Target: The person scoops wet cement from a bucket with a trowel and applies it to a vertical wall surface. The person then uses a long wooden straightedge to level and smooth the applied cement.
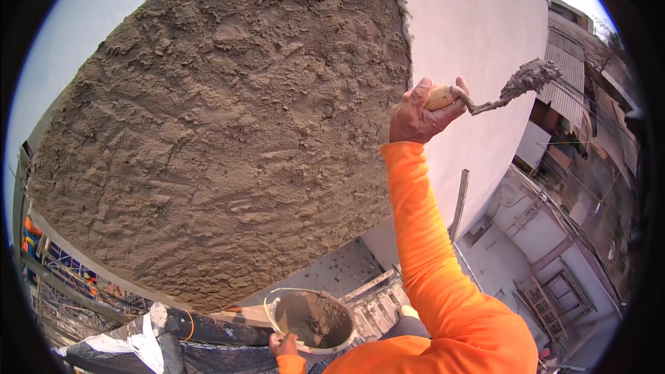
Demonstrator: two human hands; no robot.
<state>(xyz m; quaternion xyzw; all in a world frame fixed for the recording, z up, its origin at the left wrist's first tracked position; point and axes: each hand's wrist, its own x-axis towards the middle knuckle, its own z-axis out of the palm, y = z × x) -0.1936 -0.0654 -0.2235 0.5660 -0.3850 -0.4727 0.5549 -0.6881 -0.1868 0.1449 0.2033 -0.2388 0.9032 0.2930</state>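
Closest to my lens is an orange sleeve [443,277], rising from the lower right of the frame toward the centre. At its end I see the right hand [424,114] closed around the wooden handle of a trowel [440,99], just right of centre. The blade points to the upper right, heaped with grey mortar [530,78] and clear of any surface. At the bottom centre, my view has the left hand [282,346] clamped on the near left rim of a bucket [355,329], with more mortar inside. Left of the right hand, a coarse brown coat [242,118] fills the upper left and middle; its straight edge meets a smooth pale wall [478,21]. Farther out I make out scaffolding [90,270] at the lower left, black sheeting [228,330] left of the bucket, and a corrugated roof [564,62] at the upper right.
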